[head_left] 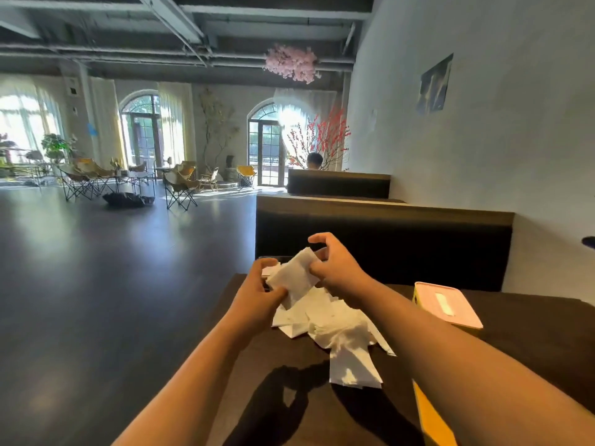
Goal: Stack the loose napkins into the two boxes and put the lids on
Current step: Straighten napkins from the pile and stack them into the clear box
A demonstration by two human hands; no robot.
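A heap of loose white napkins (pixel 335 329) lies spread over the middle of the dark table (pixel 289 397). Above its far end I hold up a small bundle of napkins (pixel 294 275) between both hands. My left hand (pixel 260 291) grips the bundle's near left edge. My right hand (pixel 335 265) pinches its far right side, with the forefinger curled above. A yellow box with a pink slotted lid (pixel 447 305) stands on the table to the right. Another yellow box (pixel 431 416) shows partly under my right forearm at the bottom.
A dark booth backrest (pixel 386 243) rises just beyond the table's far edge, and a white wall runs along the right. To the left the table ends at an open dark floor (pixel 96 284). Folding chairs stand far back, and a person sits behind a farther booth.
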